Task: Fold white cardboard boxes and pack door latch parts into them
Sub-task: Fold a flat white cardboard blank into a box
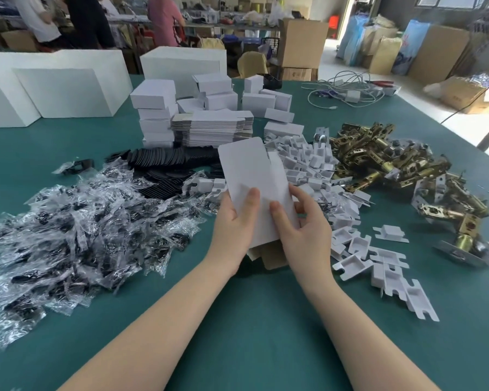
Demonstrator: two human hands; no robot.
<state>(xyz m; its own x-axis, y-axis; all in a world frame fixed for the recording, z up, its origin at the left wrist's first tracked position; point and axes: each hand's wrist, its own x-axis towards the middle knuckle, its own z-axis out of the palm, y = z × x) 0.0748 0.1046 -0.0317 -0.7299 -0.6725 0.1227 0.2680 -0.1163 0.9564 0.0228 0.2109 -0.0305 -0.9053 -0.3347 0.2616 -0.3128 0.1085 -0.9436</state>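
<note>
Both hands hold one flat white box blank [253, 176] above the green table [237, 320], tilted away from the body: the left hand [233, 227] grips its lower left edge, thumb on the face, and the right hand [302, 224] pinches the lower right edge; most fingers are hidden behind the card. A brown flap shows beneath, perhaps its inner side. Clear bagged black parts [76, 230] lie to the left, white plastic inserts [359, 249] to the right, brass latches [393, 167] beyond them. Farther back stand a stack of flat blanks [212, 128] and folded white boxes [153, 108]; people at the far benches are cut off by the frame.
</note>
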